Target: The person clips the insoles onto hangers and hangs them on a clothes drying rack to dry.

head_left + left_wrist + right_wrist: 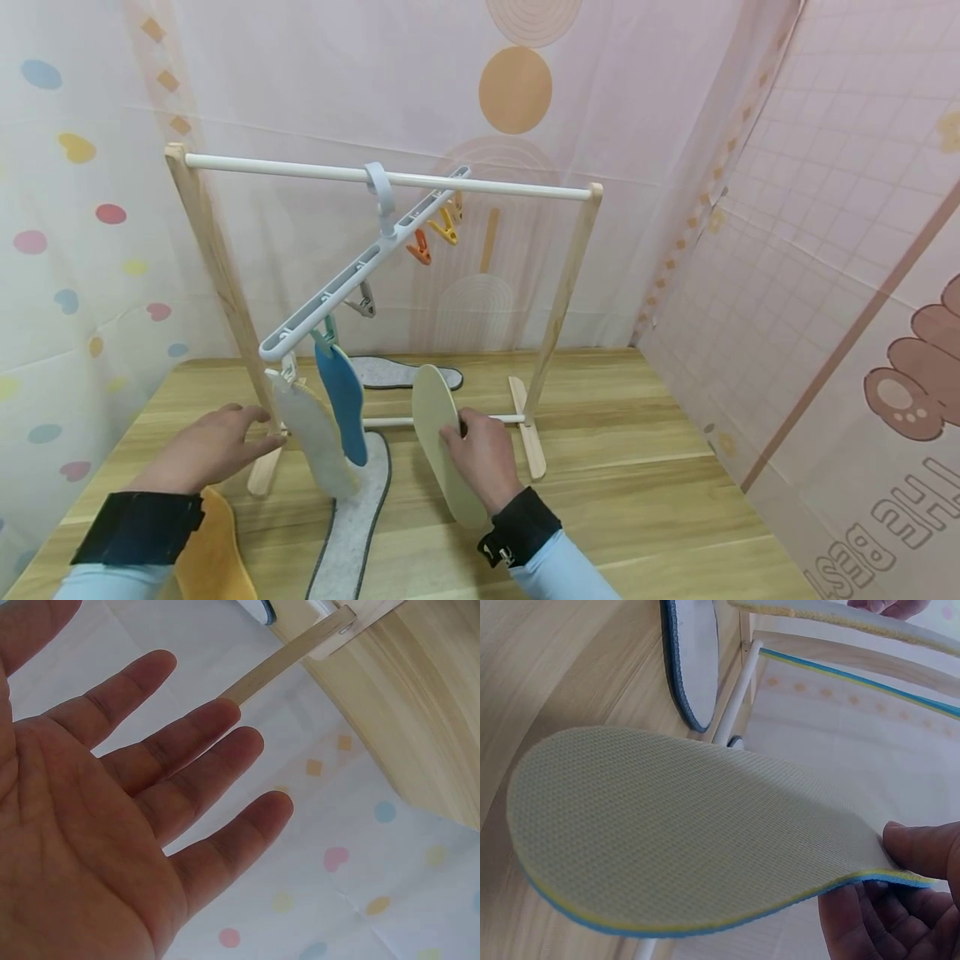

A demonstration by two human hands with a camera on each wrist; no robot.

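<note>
apparently done: white insole (309, 437) and blue insole (341, 400) clipped. outstanding: cream insole (432, 417), grasped by right hand (483, 454) over desk (645, 500); orange insole (215, 554), toward near-left corner; front grey insole (347, 542); rear grey insole (401, 372), back edge. left hand (202, 447) released.

The person's left hand (97, 817) shows its palm, with the fingers spread and nearly straight. Just beyond the hand's fingertips a slim wooden post (292, 656) runs to a pale foot (373, 615) on a wood-grained tabletop (427, 705), one fingertip overlapping the post, though whether they touch cannot be told. Behind the hand spreads a white cloth (315, 847) with coloured spots and orange squares, and past its fingertips shows a cut-off, dark-edged pale thing (256, 607).
</note>
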